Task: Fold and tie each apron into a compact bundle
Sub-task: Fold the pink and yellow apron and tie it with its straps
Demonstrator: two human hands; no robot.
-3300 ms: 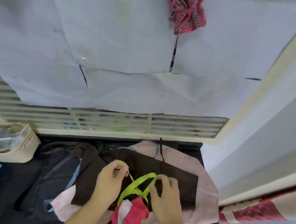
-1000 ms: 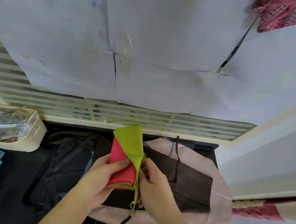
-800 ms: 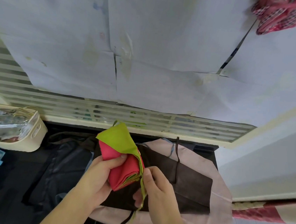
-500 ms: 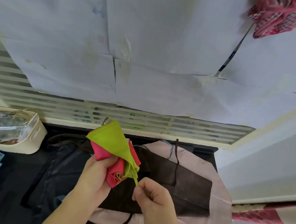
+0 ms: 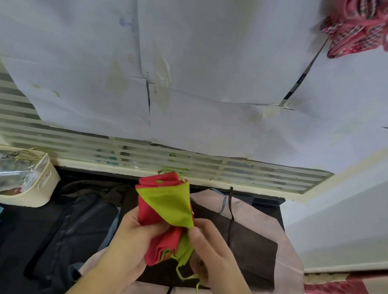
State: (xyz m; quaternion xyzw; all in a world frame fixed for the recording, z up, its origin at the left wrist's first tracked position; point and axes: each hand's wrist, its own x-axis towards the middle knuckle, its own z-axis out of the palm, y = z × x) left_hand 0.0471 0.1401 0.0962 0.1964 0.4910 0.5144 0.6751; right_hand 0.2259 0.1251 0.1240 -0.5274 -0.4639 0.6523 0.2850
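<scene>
- Fingers [image 5: 155, 229] of the left hand [image 5: 128, 240] curl tight around the red and green apron [image 5: 165, 206], held up over the counter [image 5: 11, 235].
- Right hand [image 5: 213, 251] pinches its green string [image 5: 186, 276].
- Tying seems underway; next, wrap the string around and knot it.

Two bare hands show, the left hand [image 5: 130, 240] and the right hand [image 5: 210, 251], with one folded red-and-lime-green cloth apron [image 5: 165, 212] between them. Three more aprons lie flat on the dark surface: one dark navy [image 5: 77, 225] at left, one brown [image 5: 249, 250] and one pale pink [image 5: 287, 274] at right. One pink checked bundle [image 5: 359, 23] hangs far right. One cream plastic basket [image 5: 42, 186] sits far left.
</scene>
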